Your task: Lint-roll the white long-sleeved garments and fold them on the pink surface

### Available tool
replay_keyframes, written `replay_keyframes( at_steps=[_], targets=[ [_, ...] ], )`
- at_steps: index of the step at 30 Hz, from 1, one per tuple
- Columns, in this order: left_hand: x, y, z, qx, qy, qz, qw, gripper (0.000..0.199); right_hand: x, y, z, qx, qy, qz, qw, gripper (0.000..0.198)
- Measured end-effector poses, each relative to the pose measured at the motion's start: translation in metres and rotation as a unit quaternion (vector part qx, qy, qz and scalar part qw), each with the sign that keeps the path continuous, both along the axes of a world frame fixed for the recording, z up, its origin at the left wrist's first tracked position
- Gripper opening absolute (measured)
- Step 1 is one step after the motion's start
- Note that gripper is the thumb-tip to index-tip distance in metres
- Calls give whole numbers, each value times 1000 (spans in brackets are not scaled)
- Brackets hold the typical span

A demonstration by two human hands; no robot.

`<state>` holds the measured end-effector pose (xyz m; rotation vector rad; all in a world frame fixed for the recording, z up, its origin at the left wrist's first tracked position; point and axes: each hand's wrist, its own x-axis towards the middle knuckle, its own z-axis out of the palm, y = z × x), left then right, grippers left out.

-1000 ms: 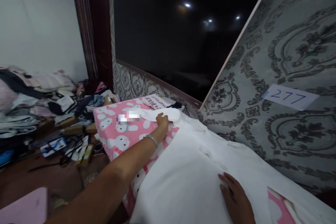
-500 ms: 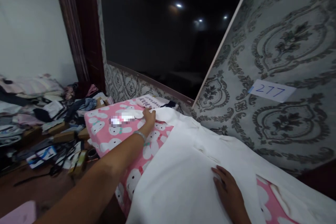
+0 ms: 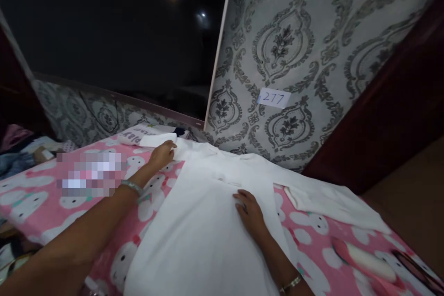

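Observation:
A white long-sleeved shirt (image 3: 208, 222) lies spread out on a pink cloth with white rabbits (image 3: 38, 203). My left hand (image 3: 162, 155) is closed at its left sleeve (image 3: 157, 140), whose end shows behind my fingers. With fingers loosely spread, my right hand (image 3: 250, 212) rests on the shirt front, just below the small placket (image 3: 225, 181). The right sleeve (image 3: 343, 206) stretches out to the right with its cuff part doubled back. The shirt's lower edge is cut off by the view.
Behind the left sleeve lies a folded printed garment (image 3: 133, 135). A pink and white object (image 3: 371, 261) and dark-rimmed glasses (image 3: 416, 268) are at the right. A large black screen (image 3: 114, 41) and patterned wall (image 3: 284, 55) stand behind. Clothes (image 3: 21, 152) are piled at far left.
The view has turned right, bringing the right sleeve and the things beside it into sight. The left sleeve's end, earlier lying left of my hand, now lies behind it. My right hand stays on the shirt.

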<state>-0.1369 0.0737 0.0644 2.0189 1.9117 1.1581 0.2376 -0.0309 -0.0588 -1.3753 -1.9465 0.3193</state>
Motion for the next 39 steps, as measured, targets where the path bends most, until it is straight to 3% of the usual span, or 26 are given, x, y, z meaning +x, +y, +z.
replay_keyframes(
  at_steps=[5,11,15,19,22,24,27,29,35,39],
  targets=[
    [28,-32,-23,-76,101,-3,992,15,-6,-6,10,2,18,-23,1000,35],
    [24,-70,-32,-188,152,-24,970,18,5,-8,26,-17,124,-16,992,32],
    [19,-88,-28,-228,151,-52,960,25,34,-10,40,-33,166,-114,979,35],
    [18,-103,-27,-239,123,-102,958,26,68,-30,46,-79,146,-230,959,45],
    [16,-114,-29,-229,45,-114,966,25,85,-61,43,-111,140,-261,949,52],
    [14,-122,-30,-246,-68,-116,960,29,91,-86,39,-130,164,-259,943,56],
    [15,-132,-29,-299,-264,-99,912,42,88,-120,38,-166,211,-236,934,63],
    [19,-137,-27,-324,-343,-84,878,49,83,-137,40,-175,213,-228,934,66],
    [30,-136,-26,-352,-403,-107,838,49,65,-152,42,-162,134,-219,953,67],
    [26,-127,-25,-307,-442,-68,840,38,61,-148,37,-117,209,-187,953,57]
  ],
)
